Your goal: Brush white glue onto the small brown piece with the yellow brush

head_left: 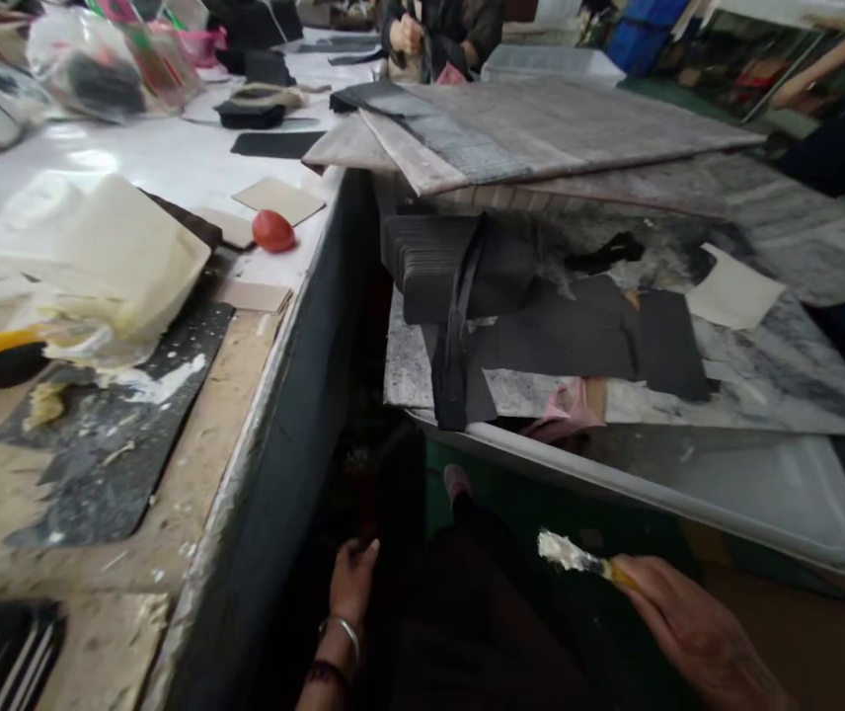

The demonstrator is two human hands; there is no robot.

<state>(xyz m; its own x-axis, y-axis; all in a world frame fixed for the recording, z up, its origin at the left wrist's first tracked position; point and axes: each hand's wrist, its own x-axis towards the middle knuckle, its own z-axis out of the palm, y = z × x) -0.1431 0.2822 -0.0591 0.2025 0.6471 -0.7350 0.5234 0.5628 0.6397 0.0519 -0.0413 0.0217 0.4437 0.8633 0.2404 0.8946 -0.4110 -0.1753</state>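
My right hand (689,617) is closed around the yellow handle of a glue brush (569,553). White paste coats the brush's bristles, which point left over the floor, below the rim of the pale plastic bin. My left hand (352,583), with a bangle at the wrist, hangs low beside the workbench's side. Its thumb and a finger stand apart and nothing shows between them, though the other fingers fade into shadow. On the workbench (245,395) to the left, a whitish plastic container (104,247) smeared with paste lies tilted near a paste-stained black sheet (118,474).
A stack of black pieces (459,262) and flat black sheets (571,331) lie on a board across the pale bin (778,504). Larger boards (577,128) overlap behind. A red round object (272,230) sits near the bench edge. Another person's hand (406,35) shows at the back.
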